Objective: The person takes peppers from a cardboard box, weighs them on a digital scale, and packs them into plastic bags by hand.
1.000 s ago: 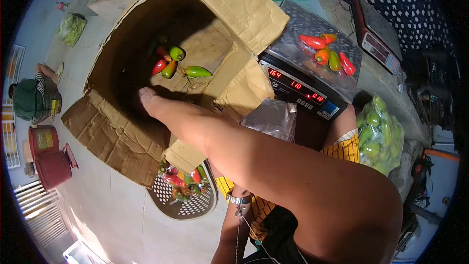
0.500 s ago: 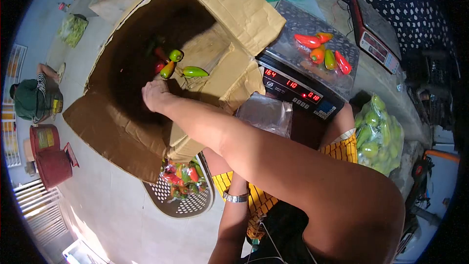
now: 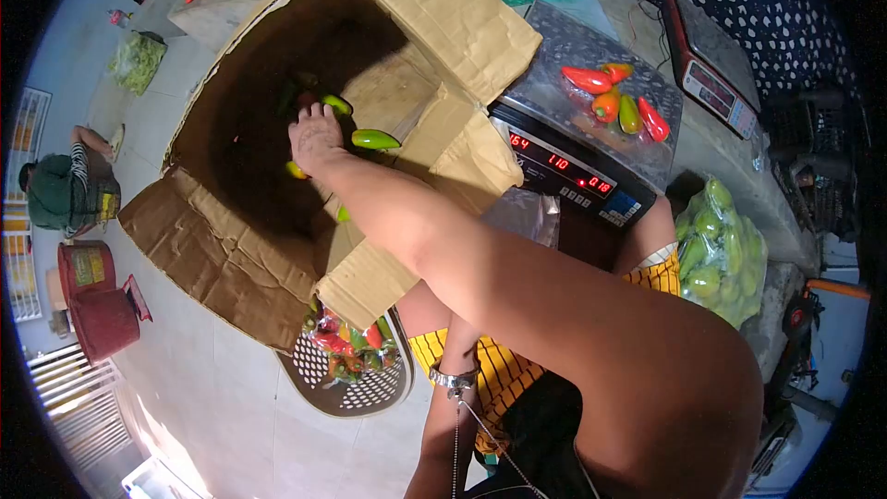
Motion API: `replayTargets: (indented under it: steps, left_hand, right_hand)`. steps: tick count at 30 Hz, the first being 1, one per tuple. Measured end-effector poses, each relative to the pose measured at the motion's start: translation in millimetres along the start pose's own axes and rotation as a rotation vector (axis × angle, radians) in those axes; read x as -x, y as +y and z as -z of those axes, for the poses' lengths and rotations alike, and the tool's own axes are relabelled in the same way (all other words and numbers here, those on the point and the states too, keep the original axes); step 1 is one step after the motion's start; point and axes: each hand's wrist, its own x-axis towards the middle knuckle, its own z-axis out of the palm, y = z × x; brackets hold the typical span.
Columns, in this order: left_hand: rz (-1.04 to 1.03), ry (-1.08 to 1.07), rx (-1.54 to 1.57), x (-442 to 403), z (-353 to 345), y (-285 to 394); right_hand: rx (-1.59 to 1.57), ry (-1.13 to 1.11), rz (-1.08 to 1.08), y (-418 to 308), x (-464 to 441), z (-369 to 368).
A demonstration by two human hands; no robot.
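Inside the large cardboard box (image 3: 199, 212), my right hand (image 3: 317, 137) reaches over the peppers with its fingers bent and slightly apart. Its fingertips are beside a green pepper (image 3: 338, 104); darker peppers near them are hard to make out. Another green pepper (image 3: 375, 139) lies to the right of the hand. A yellowish pepper (image 3: 296, 169) lies below it, and a bit of green (image 3: 343, 213) shows beside the forearm. My left wrist wears a metal watch, but my left hand is hidden behind my right arm. A clear plastic bag (image 3: 527, 216) shows beyond that arm.
A lit digital scale (image 3: 564, 169) holds several peppers (image 3: 605, 103). Bagged green vegetables (image 3: 719, 254) lie at right. A basket (image 3: 400, 388) of bagged peppers (image 3: 351, 342) stands below the box. A second scale (image 3: 707, 88) is at upper right. Another person (image 3: 57, 192) is at far left.
My right hand has moved up and right inside the box, over the pepper cluster. A yellowish pepper and a bit of green now show below it. The plastic bag is more covered by my arm.
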Motion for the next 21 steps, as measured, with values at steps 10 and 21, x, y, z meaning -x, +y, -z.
replayTargets:
  steps: [10, 21]
  left_hand:
    - [-0.075, 0.096, -0.077, -24.5, -19.4, 1.0]
    - [0.247, -0.198, 0.340, -25.7, -14.1, -23.2]
  right_hand:
    - [-0.221, 0.012, -0.272, 46.0, 7.4, 24.1]
    - [-0.719, 0.498, 0.157, 49.9, 103.8, 91.0]
